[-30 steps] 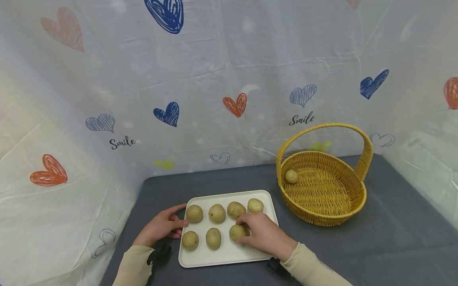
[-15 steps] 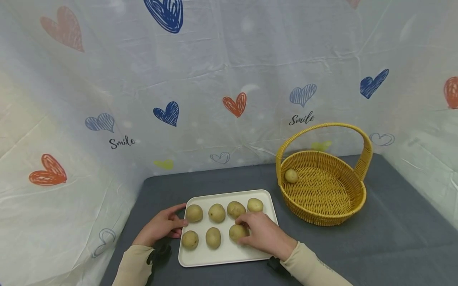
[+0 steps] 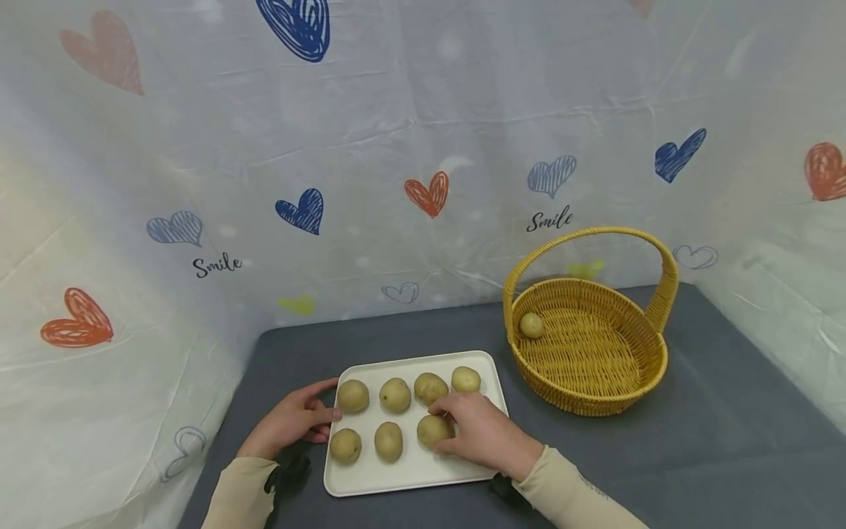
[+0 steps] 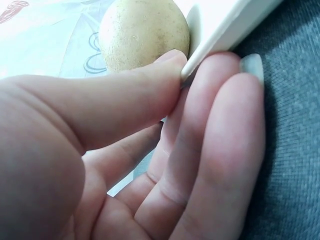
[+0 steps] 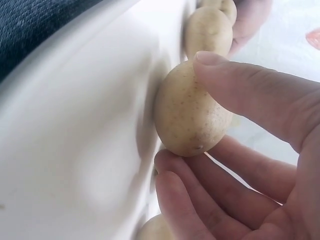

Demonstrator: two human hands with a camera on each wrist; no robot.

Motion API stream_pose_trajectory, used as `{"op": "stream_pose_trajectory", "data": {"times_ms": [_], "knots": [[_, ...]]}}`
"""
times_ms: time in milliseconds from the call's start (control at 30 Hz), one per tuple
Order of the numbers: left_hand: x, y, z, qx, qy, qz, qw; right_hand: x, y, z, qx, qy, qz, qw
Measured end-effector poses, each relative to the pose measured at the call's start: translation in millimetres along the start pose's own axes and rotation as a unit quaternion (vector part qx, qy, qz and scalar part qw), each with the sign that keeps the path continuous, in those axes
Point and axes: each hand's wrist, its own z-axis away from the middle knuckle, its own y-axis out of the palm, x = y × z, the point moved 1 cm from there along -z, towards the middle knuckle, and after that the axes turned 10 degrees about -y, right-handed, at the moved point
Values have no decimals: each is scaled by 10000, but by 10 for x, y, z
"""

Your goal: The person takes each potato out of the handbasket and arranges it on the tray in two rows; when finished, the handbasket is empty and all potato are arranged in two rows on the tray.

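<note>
On a white rectangular tray (image 3: 390, 481) lie several yellowish potatoes in two rows. At the tray's left edge my left hand (image 3: 288, 424) pinches the rim; in the left wrist view the thumb lies over the rim (image 4: 212, 37) and fingers come up from beneath, beside a potato (image 4: 142, 32). My right hand (image 3: 485, 433) reaches over the tray's right side and holds the front-row right potato (image 3: 431, 432) between thumb and fingertips. The right wrist view shows that potato (image 5: 187, 112) low over the tray surface, its lower side against the fingers.
A yellow wicker basket (image 3: 588, 404) with a tall arched handle (image 3: 598, 231) stands right of the tray, further back. One potato (image 3: 532, 325) lies inside it at the left. Behind the dark grey tablecloth (image 3: 297, 345) hangs a white curtain (image 3: 370, 110) with printed hearts.
The head view has shifted slightly, so everything sits a little further left in it. Both hands keep their grips, and the potatoes stay in place on the tray.
</note>
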Motion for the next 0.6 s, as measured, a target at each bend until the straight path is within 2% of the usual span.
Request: {"op": "stream_pose_trajectory", "data": {"times_ms": [600], "knots": [[-19, -1, 7, 44, 106, -9, 9999, -52, -114, -4, -54, 152, -193, 9997]]}}
